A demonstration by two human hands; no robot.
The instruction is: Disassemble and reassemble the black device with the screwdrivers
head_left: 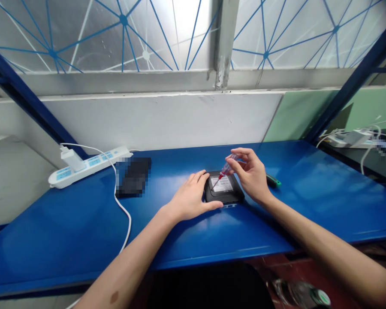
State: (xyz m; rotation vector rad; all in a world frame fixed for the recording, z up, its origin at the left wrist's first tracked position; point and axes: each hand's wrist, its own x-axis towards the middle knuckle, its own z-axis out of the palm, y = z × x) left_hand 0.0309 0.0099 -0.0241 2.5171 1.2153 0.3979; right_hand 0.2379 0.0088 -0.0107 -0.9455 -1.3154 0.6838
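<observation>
A small black box lies on the blue table, between the two hands. The left hand rests open against its left side, thumb along the front edge. The right hand, just right of the box, pinches a red-tipped screwdriver slanting down onto the box's top.

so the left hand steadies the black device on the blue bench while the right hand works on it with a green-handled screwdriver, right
Not quite. In the head view the right hand holds a red, clear-handled screwdriver to the black device; the green-handled tool lies on the blue bench. The left hand does steady the device.
</observation>
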